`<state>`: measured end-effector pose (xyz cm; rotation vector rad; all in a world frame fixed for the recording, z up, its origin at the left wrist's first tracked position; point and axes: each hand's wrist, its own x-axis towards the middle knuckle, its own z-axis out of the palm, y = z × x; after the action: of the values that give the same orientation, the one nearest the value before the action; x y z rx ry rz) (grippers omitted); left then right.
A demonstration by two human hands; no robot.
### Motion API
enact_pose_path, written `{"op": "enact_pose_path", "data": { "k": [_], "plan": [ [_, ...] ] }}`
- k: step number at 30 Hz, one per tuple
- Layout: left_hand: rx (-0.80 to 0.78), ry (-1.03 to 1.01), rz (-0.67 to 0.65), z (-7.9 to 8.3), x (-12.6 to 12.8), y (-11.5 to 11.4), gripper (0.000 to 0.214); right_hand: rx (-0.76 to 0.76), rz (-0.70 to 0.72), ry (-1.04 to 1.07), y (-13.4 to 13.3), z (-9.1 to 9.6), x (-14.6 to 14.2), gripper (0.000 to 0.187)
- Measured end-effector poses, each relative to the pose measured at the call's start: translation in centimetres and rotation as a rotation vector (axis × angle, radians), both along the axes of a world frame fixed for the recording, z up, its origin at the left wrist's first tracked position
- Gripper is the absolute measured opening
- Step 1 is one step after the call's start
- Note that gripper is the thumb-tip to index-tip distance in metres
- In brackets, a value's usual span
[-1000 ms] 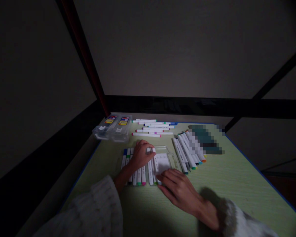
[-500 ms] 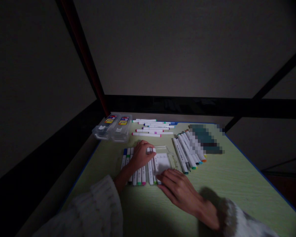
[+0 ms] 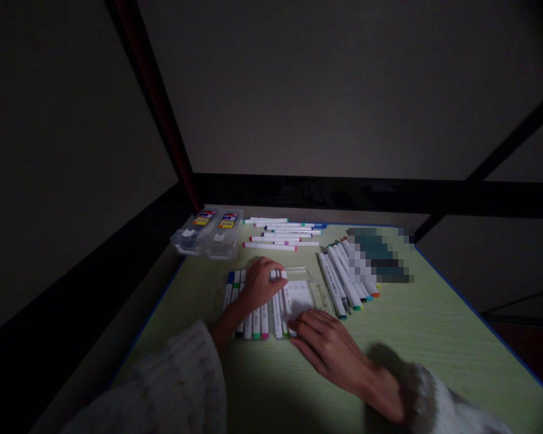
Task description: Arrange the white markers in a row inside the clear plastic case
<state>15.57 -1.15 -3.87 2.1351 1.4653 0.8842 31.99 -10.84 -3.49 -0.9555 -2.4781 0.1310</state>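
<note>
A clear plastic case [image 3: 319, 295] lies on the table, with a row of white markers [image 3: 248, 322] with coloured ends side by side in it. My left hand [image 3: 260, 286] reaches over the row, its thumb and fingers closed around the top end of a white marker [image 3: 287, 298]. My right hand [image 3: 323, 340] is at the near end of that marker, with thumb and index finger on either side of its tip. The right fingers curve over the case's near edge. My left hand hides part of the row.
Two clear lidded boxes [image 3: 224, 241] with colourful labels stand at the back left. Several thin white pens [image 3: 271, 246] lie at the back. A slanted group of markers [image 3: 337, 280] lies right of the case, beside a pixelated dark green item [image 3: 375, 250]. The table [image 3: 434, 343] has a blue edge.
Both hands keep their place on the marker. The whole view has shifted very slightly; nothing else visibly differs.
</note>
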Motion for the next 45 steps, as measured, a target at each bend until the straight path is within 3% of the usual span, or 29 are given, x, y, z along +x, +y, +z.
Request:
{"op": "enact_pose_path", "data": {
  "k": [45],
  "plan": [
    [-0.006, 0.123, 0.008, -0.36, 0.09, -0.29, 0.02, -0.134, -0.03, -0.06, 0.06, -0.09, 0.26, 0.019]
  ]
}}
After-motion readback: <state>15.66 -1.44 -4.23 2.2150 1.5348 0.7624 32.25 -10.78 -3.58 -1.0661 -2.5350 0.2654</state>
